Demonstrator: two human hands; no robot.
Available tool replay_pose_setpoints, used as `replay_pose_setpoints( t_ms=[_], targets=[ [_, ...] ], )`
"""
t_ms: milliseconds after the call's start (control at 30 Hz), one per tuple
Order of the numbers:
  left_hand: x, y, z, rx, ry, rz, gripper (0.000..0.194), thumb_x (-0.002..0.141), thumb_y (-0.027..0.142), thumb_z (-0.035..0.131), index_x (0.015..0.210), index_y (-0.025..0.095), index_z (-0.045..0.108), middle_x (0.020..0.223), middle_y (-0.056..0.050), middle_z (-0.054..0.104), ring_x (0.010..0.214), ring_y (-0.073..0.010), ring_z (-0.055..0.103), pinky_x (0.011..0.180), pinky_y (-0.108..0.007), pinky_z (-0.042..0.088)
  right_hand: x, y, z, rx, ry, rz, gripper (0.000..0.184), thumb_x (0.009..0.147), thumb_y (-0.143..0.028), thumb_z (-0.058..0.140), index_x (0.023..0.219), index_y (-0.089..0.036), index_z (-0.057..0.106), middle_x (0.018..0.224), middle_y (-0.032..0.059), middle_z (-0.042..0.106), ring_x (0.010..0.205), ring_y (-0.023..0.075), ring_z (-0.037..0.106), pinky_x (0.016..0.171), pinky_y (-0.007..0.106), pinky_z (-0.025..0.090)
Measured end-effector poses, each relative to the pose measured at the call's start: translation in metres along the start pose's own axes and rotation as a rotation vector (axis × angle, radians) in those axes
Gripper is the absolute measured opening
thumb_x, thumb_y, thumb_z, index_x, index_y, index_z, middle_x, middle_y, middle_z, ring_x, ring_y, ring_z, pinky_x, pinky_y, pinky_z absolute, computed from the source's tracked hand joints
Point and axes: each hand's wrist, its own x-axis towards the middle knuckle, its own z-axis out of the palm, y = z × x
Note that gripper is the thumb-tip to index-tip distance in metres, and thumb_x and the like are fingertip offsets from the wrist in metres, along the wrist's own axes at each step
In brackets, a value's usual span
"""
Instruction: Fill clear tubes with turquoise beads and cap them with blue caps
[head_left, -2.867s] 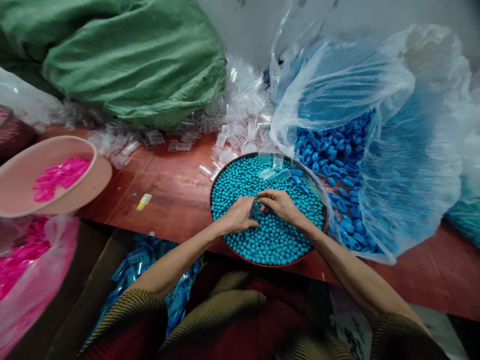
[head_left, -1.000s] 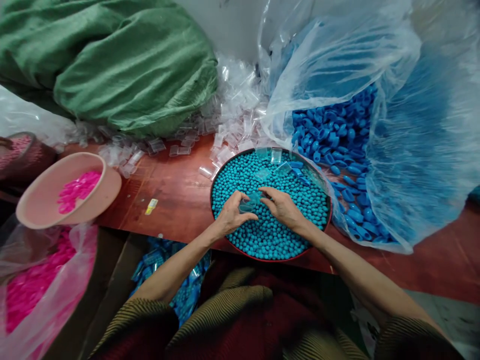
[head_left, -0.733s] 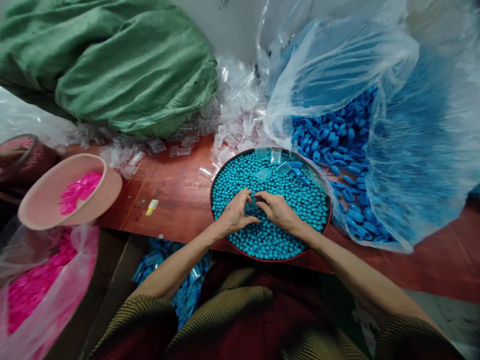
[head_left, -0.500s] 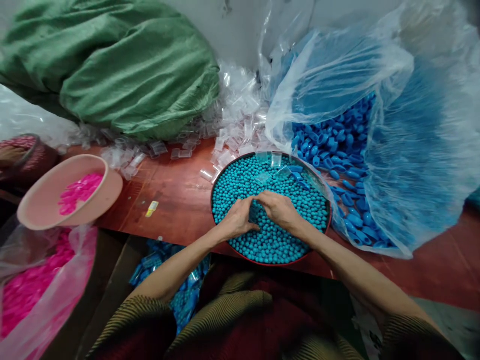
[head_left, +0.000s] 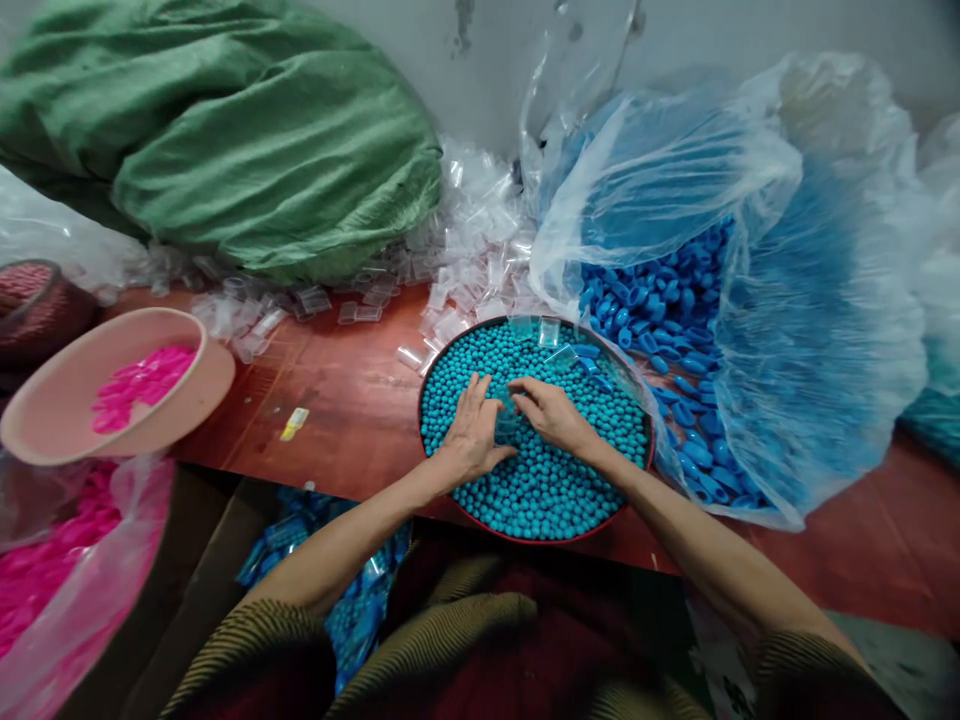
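Observation:
A round red-rimmed tray (head_left: 651, 450) full of teal beads (head_left: 551, 490) stands before me. Over the beads, my left hand (head_left: 472, 430) has its thumb and fingers around a short clear plastic sleeve (head_left: 507, 428), which is hard to make out against the beads. Close to the sleeve's upper end is my right hand (head_left: 553, 412), fingers bent and drawn together; whatever is between its fingertips is too small to tell. More clear sleeves (head_left: 549, 331) and a few blue caps (head_left: 592, 368) lie on the beads at the tray's far side.
An open plastic bag (head_left: 817, 300) spills blue caps (head_left: 697, 450) on the right. Loose clear sleeves (head_left: 480, 260) are heaped behind the tray, beside a green sack (head_left: 277, 150). Leftward stands a pink basin (head_left: 214, 375) with pink pieces; bagged blue items (head_left: 360, 600) lie below the table edge.
My left fingers have straightened and spread away from the right fingertips, which they met before. A small gap now separates the hands. The camera view has shifted slightly.

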Motion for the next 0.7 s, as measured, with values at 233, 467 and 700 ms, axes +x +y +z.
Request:
replay_pose_setpoints(
  t_ms=[233,467,700],
  targets=[
    [0.008,-0.004,0.001,-0.116,-0.190,-0.075,0.093,0.060,0.032,0.079,0.135,0.012,0.027,0.131,-0.020,0.045,0.121,-0.0340,0.046,0.101,-0.051,0.038,-0.013,0.002,-0.004,-0.141,-0.218,0.031,0.027,0.088,-0.014,0.043,0.104,-0.018,0.064,0.098,0.0069,0.069,0.089,0.0174,0.062,0.078,0.027,0.046],
    [0.027,0.008,-0.005,0.028,-0.343,-0.137,0.092,0.058,0.040,0.078,0.133,0.009,0.035,0.125,-0.019,0.050,0.116,-0.0368,0.047,0.096,-0.050,0.040,0.020,0.006,-0.049,-0.848,-0.223,0.076,0.039,0.091,-0.012,0.032,0.123,-0.018,0.053,0.123,0.0167,0.054,0.100,0.0266,0.054,0.069,0.032,0.043],
    [0.019,0.008,-0.005,-0.025,-0.323,-0.151,0.084,0.059,0.034,0.078,0.130,0.015,0.036,0.118,-0.013,0.053,0.110,-0.0318,0.051,0.093,-0.045,0.044,0.025,0.019,-0.055,-0.807,-0.224,0.142,0.030,0.091,-0.014,0.033,0.107,-0.015,0.059,0.106,0.0157,0.062,0.083,0.0236,0.062,0.065,0.031,0.043]
  ],
)
